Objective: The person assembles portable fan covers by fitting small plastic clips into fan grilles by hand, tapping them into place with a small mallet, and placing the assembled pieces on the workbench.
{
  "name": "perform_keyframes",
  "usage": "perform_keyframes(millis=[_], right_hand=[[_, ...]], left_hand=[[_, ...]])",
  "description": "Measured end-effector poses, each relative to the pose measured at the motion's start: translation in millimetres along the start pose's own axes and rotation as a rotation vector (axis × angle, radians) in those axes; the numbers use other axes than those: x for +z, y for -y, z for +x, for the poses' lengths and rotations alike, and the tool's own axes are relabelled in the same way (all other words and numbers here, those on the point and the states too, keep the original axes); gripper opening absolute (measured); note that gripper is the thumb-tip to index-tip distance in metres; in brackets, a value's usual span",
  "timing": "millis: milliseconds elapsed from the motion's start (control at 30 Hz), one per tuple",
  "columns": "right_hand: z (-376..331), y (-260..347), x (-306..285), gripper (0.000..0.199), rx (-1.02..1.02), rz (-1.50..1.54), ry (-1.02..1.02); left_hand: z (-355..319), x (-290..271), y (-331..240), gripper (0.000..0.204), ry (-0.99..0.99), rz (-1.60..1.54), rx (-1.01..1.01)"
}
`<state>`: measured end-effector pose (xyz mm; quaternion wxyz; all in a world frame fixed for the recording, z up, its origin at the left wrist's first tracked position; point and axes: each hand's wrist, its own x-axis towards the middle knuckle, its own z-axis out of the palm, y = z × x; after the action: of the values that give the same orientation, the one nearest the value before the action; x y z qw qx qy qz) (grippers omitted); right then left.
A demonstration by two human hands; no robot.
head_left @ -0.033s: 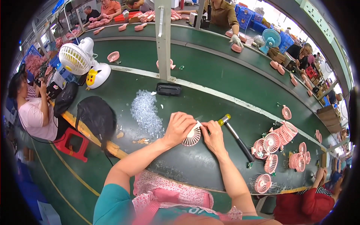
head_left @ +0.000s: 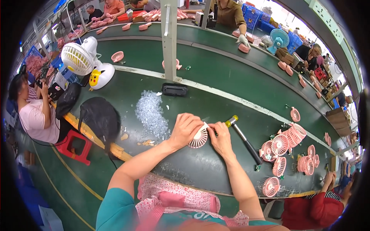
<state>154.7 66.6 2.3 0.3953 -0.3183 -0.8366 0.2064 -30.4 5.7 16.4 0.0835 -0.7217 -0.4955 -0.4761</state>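
In front of me over the bench, a pink round fan cage (head_left: 198, 139) with a fanned grille is held between my hands. My left hand (head_left: 185, 131) is closed on its left side, fingers curled over the top. With thumb and fingers bent together, my right hand (head_left: 219, 135) pinches at its upper right edge, by a small pale part (head_left: 205, 126). The fingers hide some of the cage. Just right of my right hand lies a hammer (head_left: 246, 142) with a yellow head and black grip. A heap of small clear plastic pieces (head_left: 151, 113) is to the left.
Several pink fan cages (head_left: 280, 145) cluster at the right. A black tray (head_left: 174, 89) sits by the metal post (head_left: 169, 46). A black bag (head_left: 99, 119) and white fan (head_left: 83, 59) stand left. Beyond the rail runs a green conveyor (head_left: 223, 73); a gloved co-worker's hand (head_left: 243, 40) is across it.
The whole picture has shifted very slightly. Both hands keep nearly the same hold on the fan cage.
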Motion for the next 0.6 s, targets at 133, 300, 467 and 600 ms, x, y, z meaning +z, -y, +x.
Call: perform_keyframes(millis=[133,300,467,600], right_hand=[[-3.1,-3.2,-4.4,0.01,0.067,0.073,-0.025],[-9.5,-11.7,-2.5,0.017,0.231,0.17,-0.079],[-14.8,13.0,-6.4,0.018,0.299,0.345,-0.123],[-20.4,27.9,-5.8,0.018,0.2,0.352,-0.126]], left_hand=[[0.8,4.9,-2.2,0.015,0.029,-0.049,0.015],[-8.8,10.6,-7.7,0.007,0.085,-0.51,-0.459],[-13.7,13.4,10.7,0.023,0.079,-1.175,-0.937],[-9.4,10.6,5.5,0.027,0.107,-1.386,-1.012]])
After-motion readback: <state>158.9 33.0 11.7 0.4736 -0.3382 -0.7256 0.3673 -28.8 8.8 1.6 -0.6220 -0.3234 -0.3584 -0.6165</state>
